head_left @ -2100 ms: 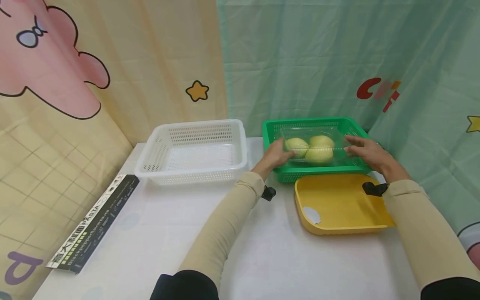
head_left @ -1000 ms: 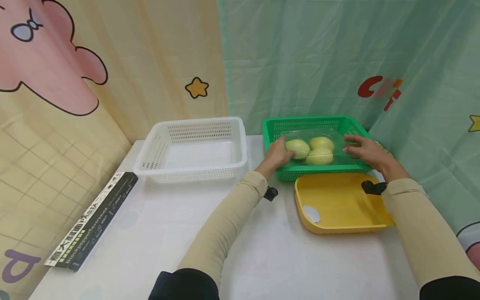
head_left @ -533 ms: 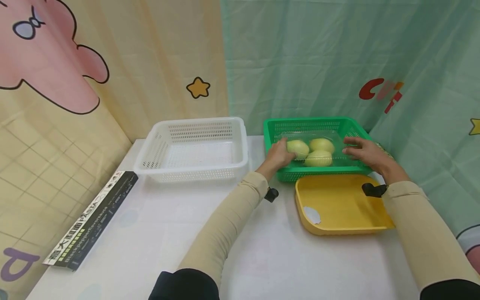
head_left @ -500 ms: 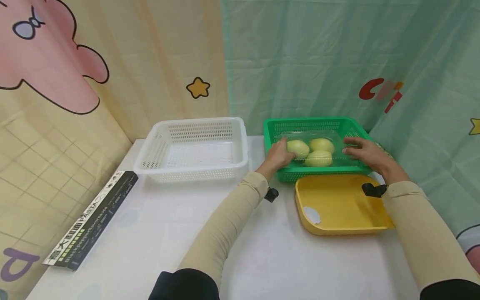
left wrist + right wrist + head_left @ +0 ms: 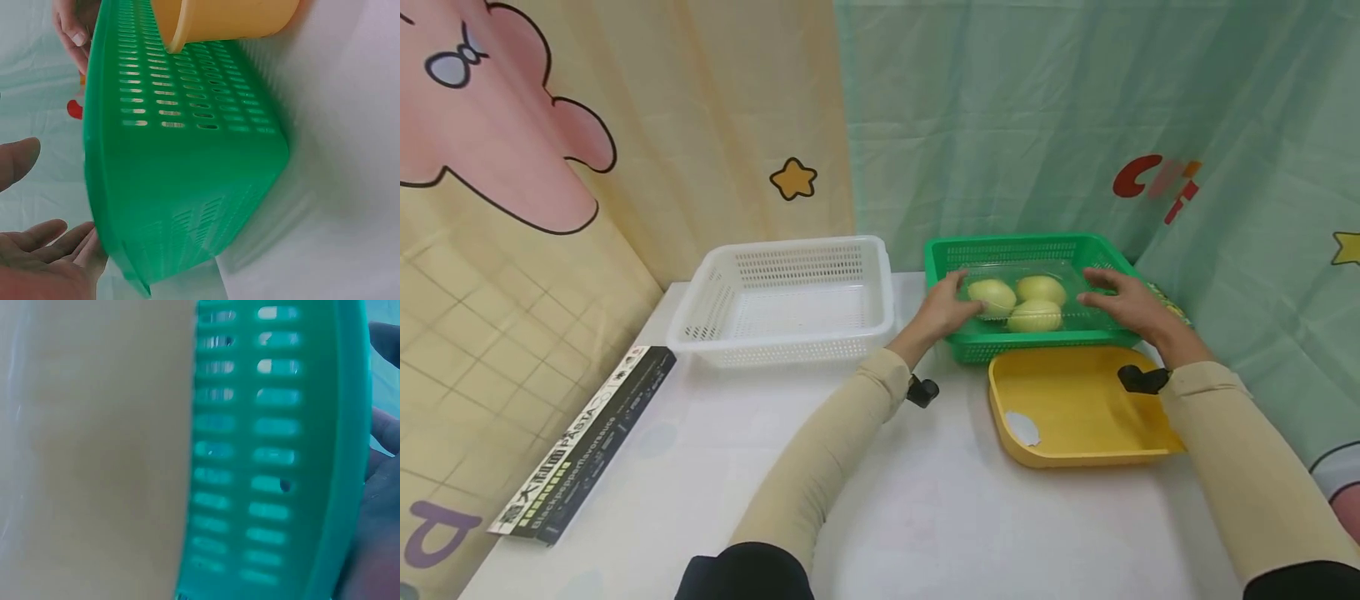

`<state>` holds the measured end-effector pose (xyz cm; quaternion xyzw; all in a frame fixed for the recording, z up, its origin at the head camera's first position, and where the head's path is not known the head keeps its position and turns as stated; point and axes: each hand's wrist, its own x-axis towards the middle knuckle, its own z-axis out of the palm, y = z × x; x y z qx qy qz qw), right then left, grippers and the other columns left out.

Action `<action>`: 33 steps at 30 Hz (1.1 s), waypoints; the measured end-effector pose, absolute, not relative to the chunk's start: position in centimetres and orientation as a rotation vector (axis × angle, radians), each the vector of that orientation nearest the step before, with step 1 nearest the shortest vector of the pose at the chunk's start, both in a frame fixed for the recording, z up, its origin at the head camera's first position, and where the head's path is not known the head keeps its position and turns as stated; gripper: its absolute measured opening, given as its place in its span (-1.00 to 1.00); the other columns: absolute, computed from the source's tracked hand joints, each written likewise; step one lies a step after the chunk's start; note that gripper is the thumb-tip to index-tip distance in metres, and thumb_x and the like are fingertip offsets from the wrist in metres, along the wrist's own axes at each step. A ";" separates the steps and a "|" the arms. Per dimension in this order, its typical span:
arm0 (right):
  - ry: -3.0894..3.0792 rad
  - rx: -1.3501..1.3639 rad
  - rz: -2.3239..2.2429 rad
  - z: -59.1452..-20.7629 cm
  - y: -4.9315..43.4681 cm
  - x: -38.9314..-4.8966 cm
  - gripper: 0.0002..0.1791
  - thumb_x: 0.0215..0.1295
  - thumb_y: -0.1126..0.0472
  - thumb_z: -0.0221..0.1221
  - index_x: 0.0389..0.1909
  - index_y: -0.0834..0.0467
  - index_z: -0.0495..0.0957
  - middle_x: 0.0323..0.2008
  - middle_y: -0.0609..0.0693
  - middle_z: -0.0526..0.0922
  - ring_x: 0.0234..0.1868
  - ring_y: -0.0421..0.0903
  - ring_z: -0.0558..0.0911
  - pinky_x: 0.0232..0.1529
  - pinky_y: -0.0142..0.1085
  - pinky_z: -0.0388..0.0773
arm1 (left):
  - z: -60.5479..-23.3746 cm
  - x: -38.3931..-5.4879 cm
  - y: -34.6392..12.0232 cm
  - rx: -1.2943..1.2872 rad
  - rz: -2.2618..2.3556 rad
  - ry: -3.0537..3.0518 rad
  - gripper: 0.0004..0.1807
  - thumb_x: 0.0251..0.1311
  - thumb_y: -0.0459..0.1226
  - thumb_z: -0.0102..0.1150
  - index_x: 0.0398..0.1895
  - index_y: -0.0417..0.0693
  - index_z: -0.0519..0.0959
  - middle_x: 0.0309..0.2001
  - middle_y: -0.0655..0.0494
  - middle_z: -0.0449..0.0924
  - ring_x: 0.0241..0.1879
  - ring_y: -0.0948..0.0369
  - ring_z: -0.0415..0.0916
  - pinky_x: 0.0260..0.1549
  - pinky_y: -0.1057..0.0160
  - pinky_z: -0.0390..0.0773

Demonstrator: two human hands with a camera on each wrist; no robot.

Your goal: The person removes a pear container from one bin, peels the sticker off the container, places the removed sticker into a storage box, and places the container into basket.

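Observation:
In the head view a clear plastic box (image 5: pixel 1015 271) sits in the green basket (image 5: pixel 985 337), with three pale yellow-green round fruits (image 5: pixel 1040 289) showing in it. My left hand (image 5: pixel 942 310) is over the basket's left rim, at that end of the box, thumb and fingers spread apart. The left wrist view shows this left hand (image 5: pixel 53 256) with its fingers at the rim and nothing between them and the thumb. Opposite it, my right hand (image 5: pixel 1127 308) is at the box's right end, thumb and fingers apart; only part of it appears in the right wrist view.
A yellow tray (image 5: pixel 1090 408) with a whitish patch stands just in front of the green basket. Left of that basket is a white perforated basket (image 5: pixel 782 346). A long black pasta box (image 5: pixel 587 442) lies along the table's left edge. Curtains (image 5: pixel 985 125) hang behind.
The plastic box has come down lower into the green basket, and the fruits have shifted apart. My left hand has since drawn back slightly left, its fingers off the box; the right hand barely moved.

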<state>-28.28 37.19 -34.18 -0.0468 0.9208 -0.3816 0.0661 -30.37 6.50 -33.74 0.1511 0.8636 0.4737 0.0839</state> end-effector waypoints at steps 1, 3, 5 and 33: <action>2.785 -0.149 -1.146 -34.1 37.0 -28.2 -0.12 0.34 -0.19 0.00 0.48 0.17 -0.12 0.48 0.28 -0.12 0.41 0.37 -0.02 0.28 0.25 0.10 | -33.6 -30.2 6.1 0.464 1.428 2.561 -0.26 0.20 -0.12 0.18 0.43 0.06 0.13 0.42 0.02 0.20 0.38 0.08 0.20 0.26 0.09 0.36; 2.802 -0.178 -1.140 -33.8 36.7 -28.1 -0.14 0.35 -0.16 0.00 0.48 0.17 -0.11 0.48 0.28 -0.12 0.41 0.40 -0.02 0.27 0.27 0.10 | -33.5 -29.9 5.4 0.492 1.459 2.526 -0.26 0.21 -0.11 0.17 0.43 0.07 0.13 0.41 0.04 0.21 0.38 0.10 0.21 0.25 0.08 0.38; 2.820 -0.207 -1.136 -33.5 36.4 -27.9 -0.17 0.36 -0.13 0.00 0.48 0.16 -0.09 0.48 0.27 -0.11 0.40 0.42 -0.03 0.27 0.28 0.09 | -33.2 -29.4 4.7 0.516 1.481 2.494 -0.26 0.21 -0.11 0.17 0.44 0.08 0.12 0.42 0.05 0.20 0.39 0.11 0.19 0.25 0.08 0.38; 3.037 -0.519 -1.091 -30.5 28.4 -22.4 -0.35 0.33 0.03 0.11 0.35 0.24 0.21 0.35 0.30 0.21 0.37 0.30 0.12 0.27 0.29 0.06 | -31.5 -23.3 -5.5 0.475 1.510 2.688 -0.33 0.23 -0.10 0.11 0.40 0.03 0.18 0.40 0.09 0.22 0.41 0.14 0.14 0.35 0.10 0.25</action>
